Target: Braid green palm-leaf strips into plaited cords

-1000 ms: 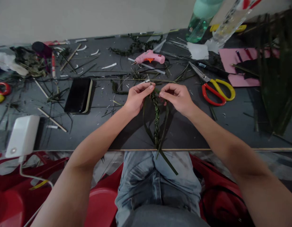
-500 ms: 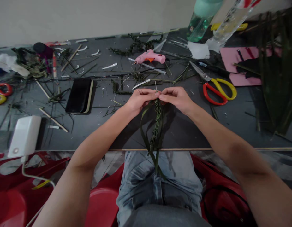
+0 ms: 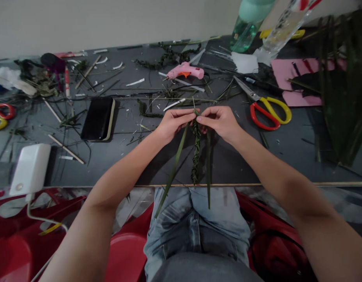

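Observation:
Between my hands hangs a dark green braid of leaf strips (image 3: pixel 195 156), its lower end near the table's front edge. My left hand (image 3: pixel 175 123) pinches the top of the braid from the left, thumb and forefinger together. From the right, my right hand (image 3: pixel 217 120) pinches the same spot, with its fingertips almost touching the left ones. A thin pale stick end pokes up above the fingertips. One long loose leaf strip (image 3: pixel 173 172) slants down to the left; another leaf strip (image 3: pixel 209 168) hangs straight down on the right. The exact grip points are hidden by the fingers.
Beyond my hands lie a pink glue gun (image 3: pixel 185 71) and leaf scraps. Red-and-yellow scissors (image 3: pixel 270 111) and a pink sheet (image 3: pixel 283 74) are to the right. A phone (image 3: pixel 98 119) and white power bank (image 3: pixel 31 168) are left. A green bottle (image 3: pixel 248 27) stands at the back.
The two loose leaf strips, earlier hanging close around the braid and crossing below it, now spread apart to left and right. The braid hangs straighter. Both hands stay at its top.

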Demonstrator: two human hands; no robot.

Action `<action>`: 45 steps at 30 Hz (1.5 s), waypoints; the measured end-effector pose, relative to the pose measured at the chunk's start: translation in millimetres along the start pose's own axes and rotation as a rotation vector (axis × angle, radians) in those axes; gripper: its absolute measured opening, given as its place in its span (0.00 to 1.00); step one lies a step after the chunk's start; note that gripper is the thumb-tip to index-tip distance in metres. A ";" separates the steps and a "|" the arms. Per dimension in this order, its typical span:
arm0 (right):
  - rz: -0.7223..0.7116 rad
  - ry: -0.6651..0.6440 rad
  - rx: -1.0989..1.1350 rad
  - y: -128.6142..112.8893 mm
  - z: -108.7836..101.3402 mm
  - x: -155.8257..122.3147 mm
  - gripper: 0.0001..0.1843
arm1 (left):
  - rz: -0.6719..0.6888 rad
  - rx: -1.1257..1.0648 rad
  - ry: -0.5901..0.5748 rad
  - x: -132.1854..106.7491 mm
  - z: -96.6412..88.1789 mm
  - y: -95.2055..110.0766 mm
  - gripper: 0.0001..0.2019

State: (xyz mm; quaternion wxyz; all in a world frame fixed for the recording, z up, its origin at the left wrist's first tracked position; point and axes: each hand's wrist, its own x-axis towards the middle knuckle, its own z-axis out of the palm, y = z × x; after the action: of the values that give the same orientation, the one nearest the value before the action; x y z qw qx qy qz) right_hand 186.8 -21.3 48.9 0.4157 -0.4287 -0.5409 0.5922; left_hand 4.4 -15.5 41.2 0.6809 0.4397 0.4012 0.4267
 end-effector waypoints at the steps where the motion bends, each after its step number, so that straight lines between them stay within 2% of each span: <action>1: -0.004 -0.003 -0.005 -0.1 -0.2 -0.1 0.21 | 0.002 -0.004 0.005 0.0 0.4 -0.5 0.11; 12: -0.068 -0.023 -0.048 2.0 -1.4 1.8 0.23 | 0.159 0.053 0.171 0.7 11.6 -8.2 0.03; 19: -0.091 -0.011 -0.064 -0.3 0.8 1.0 0.24 | 0.152 0.003 0.243 -1.1 16.9 -8.3 0.00; 23: -0.089 -0.004 -0.050 0.1 2.7 0.4 0.24 | 0.124 -0.048 0.263 -0.5 16.9 -8.7 0.02; 27: -0.074 -0.001 -0.039 -1.2 1.1 -0.4 0.23 | 0.143 -0.046 0.252 -1.3 16.1 -9.8 0.01; 31: 0.002 -0.069 0.026 0.2 -1.3 0.8 0.23 | 0.181 0.021 0.170 -4.0 15.9 -9.8 0.08; 34: 0.043 -0.036 0.140 4.6 0.4 3.1 0.22 | 0.206 0.074 0.141 -4.9 15.2 -9.1 0.10; 38: -0.010 -0.003 0.170 12.8 4.2 5.9 0.19 | 0.243 0.127 0.149 -3.0 13.0 -8.4 0.10; 43: -0.144 0.059 0.177 17.0 1.0 8.4 0.19 | 0.246 0.111 0.032 -5.5 14.0 -6.4 0.14; 45: -0.217 0.038 0.140 16.1 -2.8 9.6 0.22 | 0.239 0.089 0.014 -8.5 15.6 -4.6 0.16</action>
State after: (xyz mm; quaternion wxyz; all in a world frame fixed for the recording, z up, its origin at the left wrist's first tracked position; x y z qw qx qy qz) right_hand 186.3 -12.4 32.1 0.5165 -0.3488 -0.5334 0.5719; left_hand 17.2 -28.6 42.8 0.6022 0.5112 0.3694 0.4895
